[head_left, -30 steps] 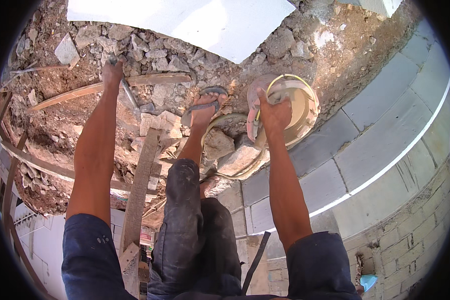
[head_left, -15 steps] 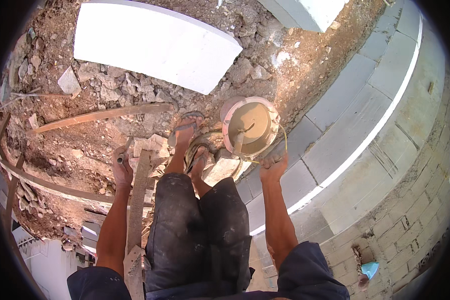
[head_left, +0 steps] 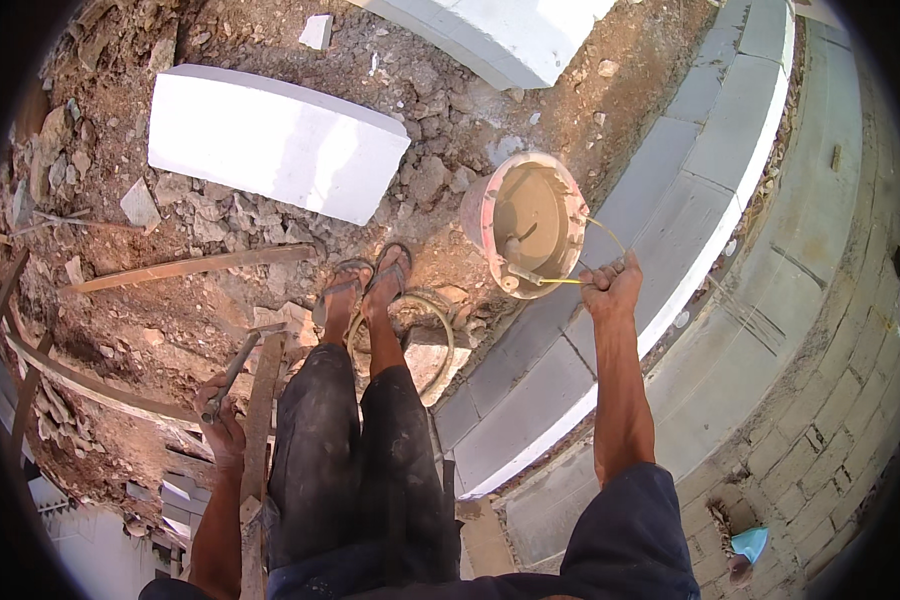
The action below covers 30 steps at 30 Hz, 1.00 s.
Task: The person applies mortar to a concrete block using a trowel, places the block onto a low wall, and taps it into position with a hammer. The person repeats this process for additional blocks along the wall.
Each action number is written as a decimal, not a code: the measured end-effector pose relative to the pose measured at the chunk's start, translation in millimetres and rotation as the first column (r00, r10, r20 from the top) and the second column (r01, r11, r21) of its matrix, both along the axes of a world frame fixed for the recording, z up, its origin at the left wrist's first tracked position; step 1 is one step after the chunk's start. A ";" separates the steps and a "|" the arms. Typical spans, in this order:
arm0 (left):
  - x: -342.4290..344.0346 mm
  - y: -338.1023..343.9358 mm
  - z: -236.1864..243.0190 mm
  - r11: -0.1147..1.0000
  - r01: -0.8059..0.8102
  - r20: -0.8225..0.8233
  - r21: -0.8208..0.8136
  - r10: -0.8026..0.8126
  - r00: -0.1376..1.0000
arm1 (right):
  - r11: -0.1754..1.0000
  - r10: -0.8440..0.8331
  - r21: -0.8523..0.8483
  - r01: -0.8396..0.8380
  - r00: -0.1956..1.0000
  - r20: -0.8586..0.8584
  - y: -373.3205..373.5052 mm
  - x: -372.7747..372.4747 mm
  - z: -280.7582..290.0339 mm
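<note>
My right hand [head_left: 611, 283] is closed round the thin yellow handle of a pinkish bucket [head_left: 483, 225], which tilts beside the grey block wall [head_left: 660, 200]. Grey-brown wet mortar [head_left: 535, 215] fills part of the bucket, and a tool with a short handle sticks out of it. To the left, my left hand [head_left: 222, 425] grips a hammer [head_left: 234, 374] with a grey tubular handle; its head shows only small. Between the hands, my sandalled feet stand on rubble, one beside a pale hoop [head_left: 447, 350] on the ground.
A large white block [head_left: 270, 140] lies on the rubble ahead, with another block [head_left: 510, 40] farther off. Wooden planks [head_left: 190, 268] lie at the left, and an upright board [head_left: 260, 420] stands by my left leg. Brick paving [head_left: 820, 470] runs beyond the wall at right.
My right hand has lifted the bucket up and to the right, uncovering the hoop. My left hand has shifted left and lower with the hammer. My feet have moved slightly.
</note>
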<state>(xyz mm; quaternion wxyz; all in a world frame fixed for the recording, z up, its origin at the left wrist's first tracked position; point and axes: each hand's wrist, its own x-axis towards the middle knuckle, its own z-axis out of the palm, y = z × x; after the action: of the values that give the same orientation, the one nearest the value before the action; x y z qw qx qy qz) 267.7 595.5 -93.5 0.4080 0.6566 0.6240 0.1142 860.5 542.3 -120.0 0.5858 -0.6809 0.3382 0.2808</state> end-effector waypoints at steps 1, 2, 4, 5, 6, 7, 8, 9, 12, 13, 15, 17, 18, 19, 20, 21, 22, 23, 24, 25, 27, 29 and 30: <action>1.1 -6.5 4.5 0.997 -0.049 0.004 -0.066 0.049 0.999 | 1.000 -0.019 0.012 0.018 1.000 0.020 2.4 8.3 -2.1; 2.9 -14.8 7.6 0.987 -0.107 0.006 -0.118 0.108 0.994 | 0.999 -0.042 0.035 0.041 0.999 0.033 3.0 15.3 -12.0; 3.7 -14.7 13.8 0.988 -0.060 -0.049 -0.140 0.054 0.997 | 0.992 -0.105 0.081 0.101 0.993 0.051 -1.5 25.3 -37.3; 4.1 -14.1 17.3 0.992 -0.053 -0.018 -0.112 0.051 0.999 | 0.989 -0.130 0.085 0.125 0.990 0.062 4.6 27.6 -48.4; 7.4 -15.4 23.6 0.995 -0.043 0.012 -0.089 0.044 0.999 | 0.985 -0.157 0.083 0.151 0.985 0.073 8.8 30.0 -58.0; 10.2 -16.6 29.3 0.997 -0.033 0.041 -0.065 0.036 0.999 | 0.981 -0.185 0.081 0.178 0.979 0.083 14.7 33.1 -68.2; 12.1 -18.2 32.6 0.998 -0.037 0.121 -0.046 0.042 0.992 | 0.984 -0.133 0.127 0.122 0.987 0.086 12.6 45.4 -85.5; 16.4 -19.3 37.3 1.000 0.002 0.139 -0.021 0.001 0.990 | 0.983 -0.085 0.170 0.068 0.992 0.096 9.3 57.8 -102.5; 32.1 -16.2 52.4 0.990 0.134 0.146 0.038 -0.138 0.980 | 0.982 -0.042 0.187 0.020 0.993 0.115 21.9 74.2 -123.7; 44.3 -13.3 52.2 0.987 0.152 0.165 0.052 -0.158 0.974 | 0.970 -0.029 0.241 -0.008 0.989 0.146 14.7 88.6 -138.7; 62.8 -8.1 62.8 0.978 0.196 0.181 0.070 -0.205 0.962 | 0.973 0.150 0.151 -0.174 0.976 0.157 25.9 84.0 -126.2; 74.5 -4.7 61.3 0.966 0.238 0.197 0.100 -0.253 0.947 | 0.918 0.394 -0.022 -0.395 0.906 0.152 16.9 71.4 -104.3; 90.8 -4.6 64.6 0.960 0.258 0.200 0.109 -0.276 0.940 | 0.841 0.538 -0.147 -0.521 0.834 0.121 4.6 60.1 -96.7; 105.3 -2.4 71.0 0.951 0.290 0.210 0.111 -0.307 0.928 | 0.784 0.621 -0.201 -0.587 0.744 0.247 -15.9 31.3 -94.6; 113.5 2.2 81.8 0.905 0.379 0.151 0.191 -0.409 0.900 | 0.759 0.649 -0.251 -0.601 0.730 0.214 2.2 -26.8 -46.2; 132.2 4.6 90.9 0.868 0.442 0.197 0.226 -0.485 0.852 | 0.702 0.710 -0.180 -0.689 0.698 0.093 -23.0 -60.8 -20.1; 146.1 3.5 98.5 0.848 0.489 0.264 0.203 -0.529 0.807 | 0.790 0.613 0.028 -0.612 0.790 -0.029 -45.3 -102.1 16.7; 162.2 2.6 113.5 0.817 0.543 0.300 0.193 -0.576 0.760 | 0.891 0.453 0.204 -0.406 0.822 -0.344 -74.3 -141.2 31.4; 177.3 0.3 128.9 0.780 0.599 0.336 0.180 -0.621 0.708 | 0.937 0.344 0.245 -0.249 0.781 -0.521 -103.1 -188.1 39.3; 188.5 0.1 141.9 0.752 0.624 0.358 0.213 -0.655 0.666 | 0.965 0.243 0.238 -0.110 0.714 -0.656 -101.3 -215.6 86.2; 206.6 -12.9 172.9 0.664 0.708 0.426 0.241 -0.728 0.538 | 0.935 0.118 0.297 0.194 0.619 -0.777 -128.2 -268.0 121.9; 220.5 -30.6 218.9 0.571 0.773 0.422 0.277 -0.795 0.436 | 0.752 0.012 0.450 0.482 0.673 -0.740 -128.1 -283.7 170.1; 225.0 -37.7 238.2 0.509 0.806 0.414 0.302 -0.832 0.370 | 0.605 -0.052 0.528 0.595 0.692 -0.720 -124.0 -289.2 186.3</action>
<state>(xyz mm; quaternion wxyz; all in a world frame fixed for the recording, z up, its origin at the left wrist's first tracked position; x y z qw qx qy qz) 492.7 557.8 144.6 0.5435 0.8316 0.0805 0.0812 571.3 418.3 66.4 0.6970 -0.1690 0.5005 0.4848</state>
